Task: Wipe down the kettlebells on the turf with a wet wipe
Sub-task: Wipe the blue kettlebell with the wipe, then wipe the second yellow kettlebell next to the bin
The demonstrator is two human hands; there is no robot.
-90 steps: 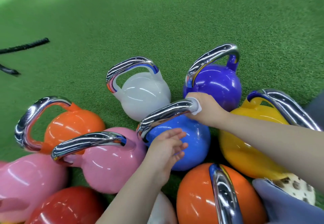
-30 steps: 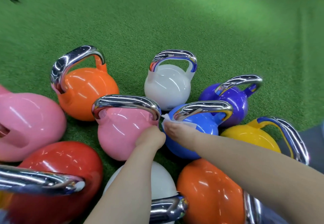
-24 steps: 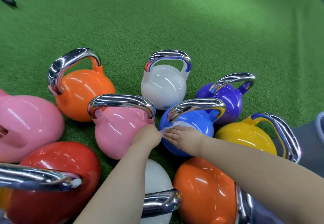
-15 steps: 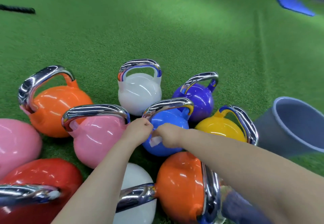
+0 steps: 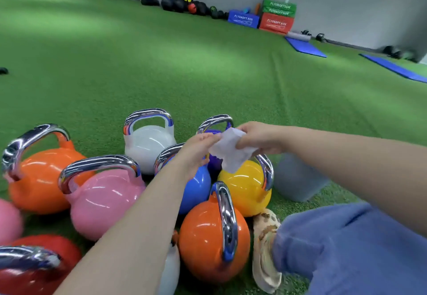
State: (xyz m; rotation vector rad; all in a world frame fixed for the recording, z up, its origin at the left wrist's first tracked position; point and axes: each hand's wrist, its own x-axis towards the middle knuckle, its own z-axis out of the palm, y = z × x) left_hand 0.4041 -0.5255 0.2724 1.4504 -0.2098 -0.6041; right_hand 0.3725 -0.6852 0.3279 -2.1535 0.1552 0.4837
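Right fingers point(image 5: 246, 141) are pinching the upper right edge of the wipe point(image 5: 231, 152), curled round it; left fingers point(image 5: 209, 138) are meeting its upper left corner, thumb and fingertips closing on the sheet, though blur makes the exact contact hard to read. Both hands are holding the wipe in the air above the cluster, so it is hanging as a loose crumpled sheet between them and touching no kettlebell; judged purpose: opening or refolding it to present a fresh face. The right hand point(image 5: 261, 139) is reaching in from the right, the left hand point(image 5: 196, 154) from below, its forearm crossing over the blue bell point(image 5: 196, 189). The wipe is hanging in front of the purple bell point(image 5: 216, 130) and just above the yellow bell point(image 5: 242, 186), which makes either a likely next surface, though that is a guess. The bells are standing packed and touching on the turf point(image 5: 161, 64), handles up, probably so all are staying within reach from one crouch: white bell point(image 5: 147, 147) behind, pink bell point(image 5: 104, 204) and an orange bell point(image 5: 41, 179) to the left, a second orange bell point(image 5: 208, 244) nearest, red bell point(image 5: 34, 269) at lower left. A grey bin point(image 5: 298, 181) is sitting just beside the yellow bell, probably for spent wipes. A blue-clad knee point(image 5: 346, 248) and a patterned shoe point(image 5: 265, 248) are resting at lower right.
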